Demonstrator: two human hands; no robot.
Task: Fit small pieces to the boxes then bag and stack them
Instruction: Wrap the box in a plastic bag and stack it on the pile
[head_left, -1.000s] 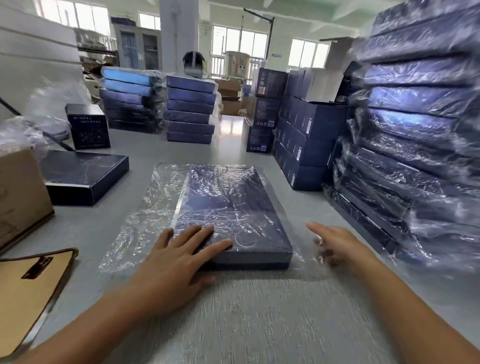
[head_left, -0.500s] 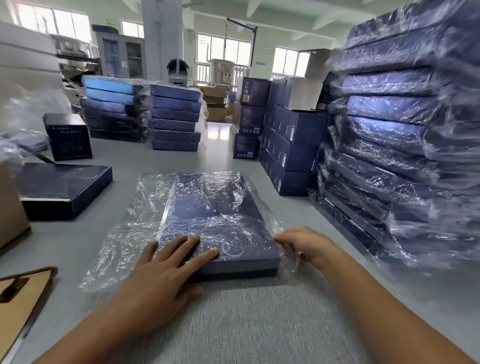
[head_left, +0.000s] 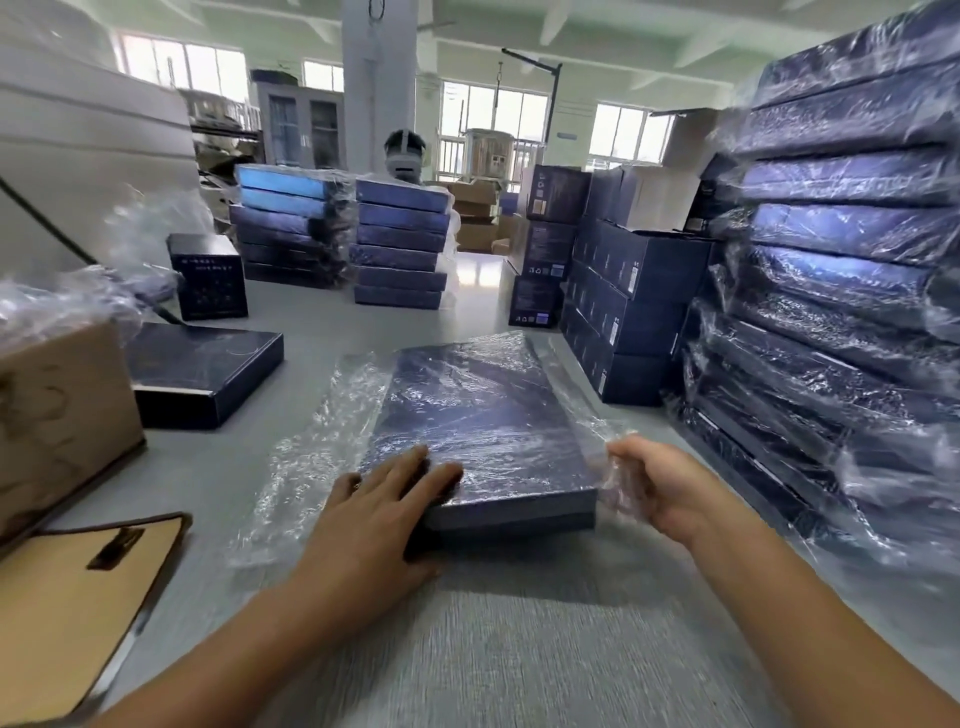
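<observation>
A flat dark blue box (head_left: 483, 415) lies on the grey table (head_left: 519, 649) inside a clear plastic bag (head_left: 311, 457). Loose bag film spreads out to the box's left. My left hand (head_left: 374, 525) rests flat on the box's near left corner, fingers straight. My right hand (head_left: 654, 488) grips the bag's film at the box's near right corner, fingers curled round the plastic. The box's right side looks slightly raised.
A tall stack of bagged blue boxes (head_left: 841, 291) rises on the right. Unbagged blue cartons (head_left: 623, 312) stand behind. A bare blue box (head_left: 202, 374), a brown carton (head_left: 57, 415) and a tan flat piece (head_left: 72, 603) lie left. Two more bagged stacks (head_left: 400, 244) stand far back.
My right hand moved in from the right and took hold of the bag film at the box's near right corner. My left hand stayed pressed on the box.
</observation>
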